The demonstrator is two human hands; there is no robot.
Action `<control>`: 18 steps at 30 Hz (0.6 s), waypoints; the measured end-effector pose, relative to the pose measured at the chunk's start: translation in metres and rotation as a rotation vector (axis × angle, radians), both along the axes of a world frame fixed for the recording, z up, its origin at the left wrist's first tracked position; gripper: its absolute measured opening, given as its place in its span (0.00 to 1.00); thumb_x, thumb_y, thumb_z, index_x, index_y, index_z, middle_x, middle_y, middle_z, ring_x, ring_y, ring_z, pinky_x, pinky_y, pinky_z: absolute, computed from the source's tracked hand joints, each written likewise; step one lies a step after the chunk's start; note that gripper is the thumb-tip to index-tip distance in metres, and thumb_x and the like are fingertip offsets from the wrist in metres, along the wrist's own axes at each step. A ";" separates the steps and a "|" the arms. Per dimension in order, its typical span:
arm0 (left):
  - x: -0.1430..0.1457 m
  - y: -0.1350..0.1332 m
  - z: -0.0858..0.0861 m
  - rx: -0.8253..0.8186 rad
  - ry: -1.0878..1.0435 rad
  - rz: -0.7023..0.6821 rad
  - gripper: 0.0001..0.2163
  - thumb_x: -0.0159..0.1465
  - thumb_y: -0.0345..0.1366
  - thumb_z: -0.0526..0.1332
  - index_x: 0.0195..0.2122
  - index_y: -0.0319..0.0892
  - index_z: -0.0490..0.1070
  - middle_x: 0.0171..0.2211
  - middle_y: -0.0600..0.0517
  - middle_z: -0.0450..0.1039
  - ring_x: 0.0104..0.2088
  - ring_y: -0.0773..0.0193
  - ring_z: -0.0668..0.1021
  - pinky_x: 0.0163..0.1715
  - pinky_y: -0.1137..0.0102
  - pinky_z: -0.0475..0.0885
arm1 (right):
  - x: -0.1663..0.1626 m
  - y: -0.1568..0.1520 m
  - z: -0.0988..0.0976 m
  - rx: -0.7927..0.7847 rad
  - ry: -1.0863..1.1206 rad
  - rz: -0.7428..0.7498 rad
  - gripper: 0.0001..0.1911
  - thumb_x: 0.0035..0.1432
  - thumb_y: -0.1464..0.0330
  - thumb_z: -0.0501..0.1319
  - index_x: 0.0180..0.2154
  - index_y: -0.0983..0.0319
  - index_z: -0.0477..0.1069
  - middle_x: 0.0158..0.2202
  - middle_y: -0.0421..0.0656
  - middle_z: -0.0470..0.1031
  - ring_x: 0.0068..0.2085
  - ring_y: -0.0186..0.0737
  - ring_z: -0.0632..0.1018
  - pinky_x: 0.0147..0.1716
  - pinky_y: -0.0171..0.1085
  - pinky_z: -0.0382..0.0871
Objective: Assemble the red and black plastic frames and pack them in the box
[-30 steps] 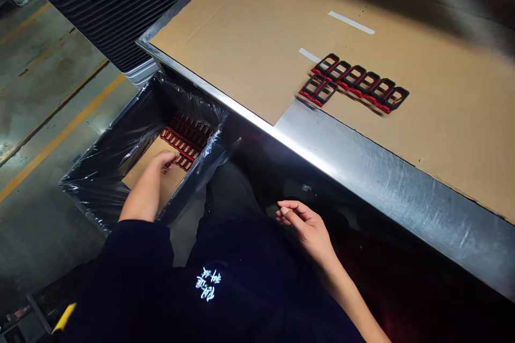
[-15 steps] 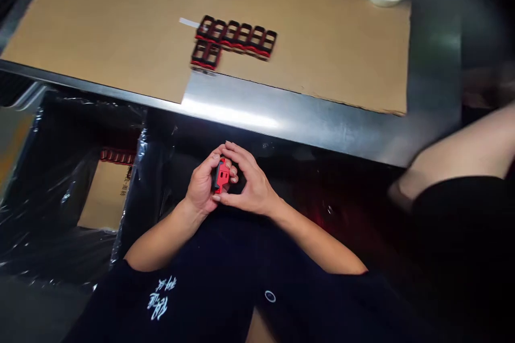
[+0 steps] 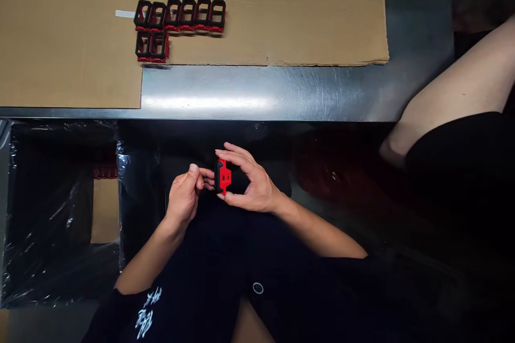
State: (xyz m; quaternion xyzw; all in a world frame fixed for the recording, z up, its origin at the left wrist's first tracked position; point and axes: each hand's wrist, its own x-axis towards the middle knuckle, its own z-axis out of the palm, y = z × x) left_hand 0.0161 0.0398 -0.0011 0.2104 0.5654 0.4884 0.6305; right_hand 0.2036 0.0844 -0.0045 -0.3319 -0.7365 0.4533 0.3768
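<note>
My right hand point(image 3: 255, 185) grips a small red and black plastic frame point(image 3: 225, 177) by its two ends, thumb below and fingers above. The red side with two small slots faces up and the black rim points left. Beside that rim is my left hand point(image 3: 187, 190), thumb raised and apart from the fingers. Its fingertips reach the black side; whether they touch it I cannot tell. On the cardboard, several similar black-rimmed frames point(image 3: 181, 15) stand in a row, with two more point(image 3: 152, 46) just below its left end.
Brown cardboard point(image 3: 289, 16) covers much of the metal table point(image 3: 261, 94). Lower left, a box lined with black plastic point(image 3: 44, 209) holds a cardboard sheet point(image 3: 105, 209) and red parts point(image 3: 105, 172). Another person's arm point(image 3: 454, 80) rests near the table's right edge.
My left hand has drawn back to the left from around the frame, leaving it in my right hand's grip. The view has turned and shifted, so the table sits level and the tape roll is out of sight.
</note>
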 end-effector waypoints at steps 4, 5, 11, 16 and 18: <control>-0.006 -0.011 0.010 0.064 -0.073 -0.159 0.21 0.61 0.47 0.71 0.51 0.43 0.75 0.46 0.44 0.80 0.38 0.58 0.84 0.37 0.65 0.79 | -0.004 0.002 -0.004 0.050 0.007 0.027 0.37 0.53 0.68 0.69 0.64 0.57 0.64 0.61 0.51 0.75 0.69 0.56 0.67 0.64 0.60 0.67; -0.006 -0.013 0.013 0.078 -0.084 -0.210 0.25 0.60 0.46 0.72 0.56 0.44 0.72 0.48 0.43 0.80 0.39 0.57 0.84 0.40 0.64 0.80 | -0.006 0.002 -0.005 0.068 0.012 0.029 0.37 0.53 0.69 0.69 0.64 0.57 0.64 0.61 0.51 0.75 0.69 0.55 0.68 0.64 0.60 0.68; -0.006 -0.011 0.021 0.036 -0.009 -0.260 0.27 0.60 0.40 0.73 0.59 0.44 0.70 0.48 0.43 0.81 0.42 0.59 0.84 0.44 0.66 0.79 | -0.004 0.004 -0.001 -0.050 0.065 0.054 0.38 0.52 0.66 0.74 0.63 0.59 0.67 0.61 0.54 0.74 0.67 0.56 0.69 0.64 0.57 0.66; -0.009 -0.012 0.022 0.111 0.149 -0.322 0.26 0.62 0.39 0.71 0.61 0.45 0.68 0.51 0.45 0.80 0.49 0.58 0.83 0.51 0.65 0.77 | 0.015 0.005 0.000 -0.640 0.322 -0.007 0.18 0.59 0.59 0.69 0.48 0.61 0.78 0.37 0.44 0.80 0.35 0.37 0.80 0.34 0.35 0.75; -0.011 -0.013 0.022 0.130 0.263 -0.401 0.26 0.64 0.39 0.70 0.62 0.46 0.67 0.53 0.45 0.79 0.49 0.58 0.83 0.51 0.64 0.76 | 0.019 0.005 0.001 -0.857 0.385 0.060 0.18 0.59 0.56 0.68 0.42 0.63 0.80 0.25 0.39 0.76 0.24 0.31 0.73 0.23 0.31 0.65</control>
